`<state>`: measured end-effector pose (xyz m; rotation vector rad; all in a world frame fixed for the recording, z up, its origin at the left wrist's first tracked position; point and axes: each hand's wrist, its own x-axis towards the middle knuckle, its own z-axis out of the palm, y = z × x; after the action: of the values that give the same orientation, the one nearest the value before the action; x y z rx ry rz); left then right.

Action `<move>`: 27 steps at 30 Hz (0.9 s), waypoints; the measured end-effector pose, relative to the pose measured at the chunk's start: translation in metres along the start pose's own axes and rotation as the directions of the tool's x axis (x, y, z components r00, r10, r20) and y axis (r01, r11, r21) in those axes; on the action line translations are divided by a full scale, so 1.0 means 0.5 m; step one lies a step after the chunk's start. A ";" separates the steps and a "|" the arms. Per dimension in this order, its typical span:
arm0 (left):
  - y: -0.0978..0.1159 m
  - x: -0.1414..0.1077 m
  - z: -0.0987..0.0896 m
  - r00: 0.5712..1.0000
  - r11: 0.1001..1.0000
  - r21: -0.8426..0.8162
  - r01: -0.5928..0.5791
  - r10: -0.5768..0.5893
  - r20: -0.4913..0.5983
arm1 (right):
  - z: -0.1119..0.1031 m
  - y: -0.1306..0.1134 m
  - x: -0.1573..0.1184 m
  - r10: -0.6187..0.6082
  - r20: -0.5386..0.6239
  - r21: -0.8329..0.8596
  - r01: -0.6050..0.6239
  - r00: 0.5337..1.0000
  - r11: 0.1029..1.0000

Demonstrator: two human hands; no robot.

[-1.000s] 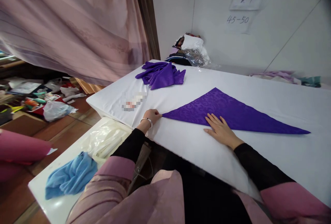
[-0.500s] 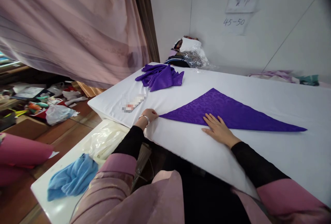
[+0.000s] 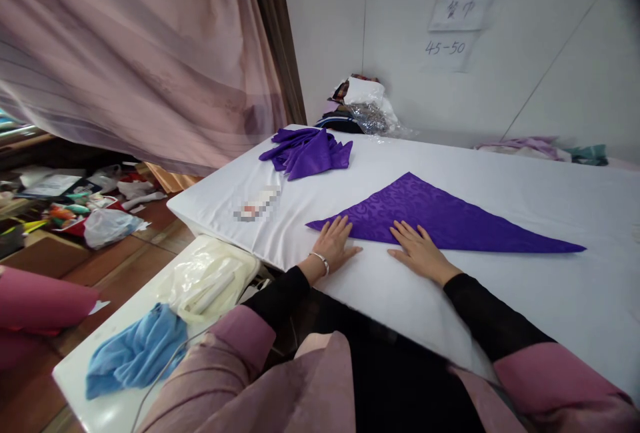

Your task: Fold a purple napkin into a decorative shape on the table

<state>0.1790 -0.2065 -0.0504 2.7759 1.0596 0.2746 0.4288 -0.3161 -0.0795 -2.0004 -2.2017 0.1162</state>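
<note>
A purple patterned cloth napkin, folded into a triangle, lies flat on the white-covered table. Its long folded-looking side faces me, and its peak points away. My left hand, with a silver bracelet at the wrist, rests flat with its fingers on the napkin's near edge by the left corner. Further right, my right hand lies flat with spread fingertips on the middle of that same edge. Neither hand grips anything.
A heap of purple napkins sits at the table's far left, with a blurred-out small item before it. Bagged fabrics stand against the wall. Lower left, a white side table holds a blue cloth and a plastic bag.
My left hand has let go of the napkin's left corner and moved right, opening flat onto the near edge. My right hand stays about where it was.
</note>
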 end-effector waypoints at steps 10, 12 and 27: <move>-0.130 -0.065 -0.018 0.970 0.970 0.130 0.205 -0.219 0.103 | -0.004 -0.005 0.002 -0.004 0.005 -0.006 0.004 1.000 1.000; -0.165 -0.070 -0.035 0.933 0.931 0.159 0.328 -0.346 0.099 | -0.010 -0.009 0.002 -0.005 0.009 -0.002 0.005 1.000 1.000; 0.105 0.031 0.047 0.956 0.960 0.056 -0.276 0.268 0.122 | -0.027 -0.017 0.003 0.006 0.035 0.063 -0.008 0.999 0.998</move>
<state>0.2293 -0.2366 -0.0604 2.9604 0.6724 0.1100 0.4229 -0.3163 -0.0648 -1.9872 -2.1836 0.2203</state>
